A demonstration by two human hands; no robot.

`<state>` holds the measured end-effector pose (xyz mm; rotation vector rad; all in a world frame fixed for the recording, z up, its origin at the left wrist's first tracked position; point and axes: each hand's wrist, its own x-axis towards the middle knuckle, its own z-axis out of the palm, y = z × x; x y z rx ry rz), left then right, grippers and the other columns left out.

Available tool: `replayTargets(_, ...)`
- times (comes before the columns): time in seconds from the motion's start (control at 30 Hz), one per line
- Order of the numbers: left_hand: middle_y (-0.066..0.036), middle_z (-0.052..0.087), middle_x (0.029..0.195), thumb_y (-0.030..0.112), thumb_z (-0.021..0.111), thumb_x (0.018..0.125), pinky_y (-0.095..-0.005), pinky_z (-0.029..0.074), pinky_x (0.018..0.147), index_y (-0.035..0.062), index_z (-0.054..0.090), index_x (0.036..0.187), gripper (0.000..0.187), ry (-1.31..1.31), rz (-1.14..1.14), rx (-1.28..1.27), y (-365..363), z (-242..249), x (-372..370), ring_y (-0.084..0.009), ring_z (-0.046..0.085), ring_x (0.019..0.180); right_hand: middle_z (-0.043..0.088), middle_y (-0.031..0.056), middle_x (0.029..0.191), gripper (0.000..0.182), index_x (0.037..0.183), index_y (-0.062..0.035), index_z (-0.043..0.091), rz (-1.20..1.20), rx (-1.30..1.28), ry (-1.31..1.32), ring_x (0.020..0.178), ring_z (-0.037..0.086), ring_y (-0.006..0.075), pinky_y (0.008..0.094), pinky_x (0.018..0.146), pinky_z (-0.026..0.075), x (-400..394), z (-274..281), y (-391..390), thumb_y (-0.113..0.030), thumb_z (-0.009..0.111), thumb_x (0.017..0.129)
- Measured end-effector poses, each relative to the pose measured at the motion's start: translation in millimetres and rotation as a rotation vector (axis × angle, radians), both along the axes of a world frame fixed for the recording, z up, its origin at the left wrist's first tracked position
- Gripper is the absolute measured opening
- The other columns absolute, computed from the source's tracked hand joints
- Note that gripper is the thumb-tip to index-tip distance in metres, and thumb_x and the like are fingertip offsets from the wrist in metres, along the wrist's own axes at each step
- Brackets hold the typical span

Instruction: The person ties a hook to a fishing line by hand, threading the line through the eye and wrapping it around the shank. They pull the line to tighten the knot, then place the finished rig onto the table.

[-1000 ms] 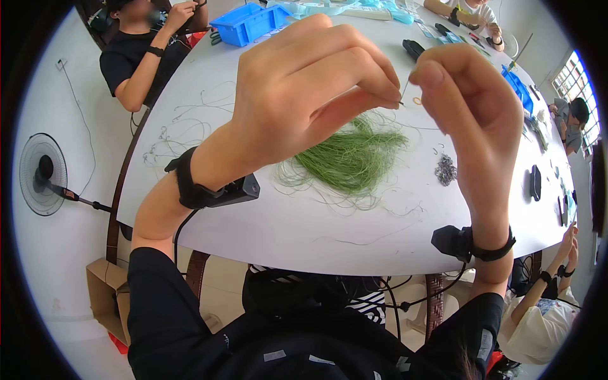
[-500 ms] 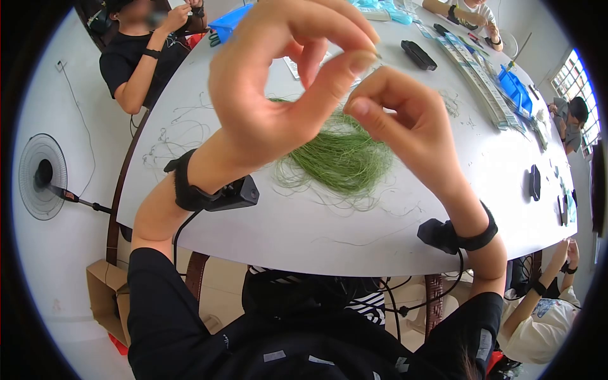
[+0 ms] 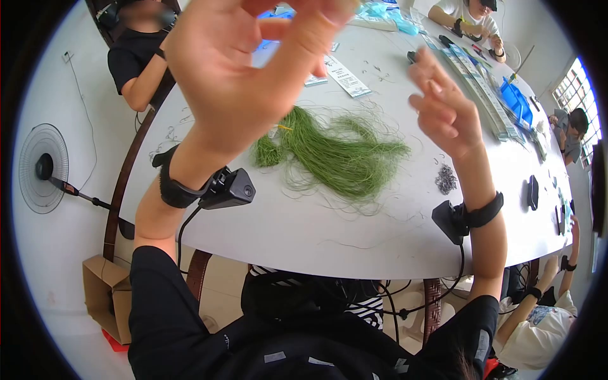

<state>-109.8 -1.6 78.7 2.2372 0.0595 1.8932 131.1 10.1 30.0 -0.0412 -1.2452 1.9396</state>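
a flat white rectangular card (image 3: 348,77) on the smooth white tabletop (image 3: 285,234) is showing dark print too small to read; nothing legible is showing elsewhere.

At the left, a fan (image 3: 44,166) is seen, with a cardboard box (image 3: 101,288) placed nearer. A person in black (image 3: 130,57) is seen far left; a blue bin (image 3: 517,104) and a barred window (image 3: 573,85) are seen at the right.
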Motion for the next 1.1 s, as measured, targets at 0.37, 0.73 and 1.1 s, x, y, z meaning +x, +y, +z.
replayTargets(0.37, -0.015, 0.06, 0.09, -0.002, 0.059, 0.077, -0.0239, 0.048, 0.052, -0.0006, 0.053, 0.082, 0.008, 0.608, -0.383, 0.007, -24, -19, 24, -0.0164, 0.059, 0.063, 0.035, 0.0002, 0.061, 0.042, 0.117, 0.0065, 0.044, 0.103, -0.1, 0.294, 0.061, 0.035, 0.0106, 0.0191, 0.044, 0.033, 5, -4, 9, -0.001, 0.032, 0.078)
replayTargets(0.73, -0.006, 0.057, 0.078, 0.004, 0.059, 0.065, -0.0243, 0.048, 0.055, 0.0003, 0.053, 0.076, 0.013, 0.834, 0.094, 0.449, -36, -53, 35, -0.0174, 0.058, 0.069, 0.06, 0.0079, 0.088, 0.025, 0.106, -0.0014, 0.055, -1.229, 1.07, -0.895, 0.085, 0.057, 0.0144, 0.027, 0.072, 0.047, -7, -19, 12, -0.006, 0.049, 0.082)
replayTargets(1.1, -0.007, 0.064, 0.079, -0.009, 0.063, 0.073, -0.0225, 0.049, 0.066, -0.003, 0.06, 0.081, 0.011, 0.469, 0.441, 0.328, -11, 6, 4, -0.014, 0.061, 0.069, 0.053, 0.0025, 0.081, 0.02, 0.102, 0.0026, 0.054, -1.395, 1.201, -0.585, 0.07, 0.044, 0.0047, 0.0179, 0.057, 0.036, -40, 23, -56, -0.009, 0.05, 0.087)
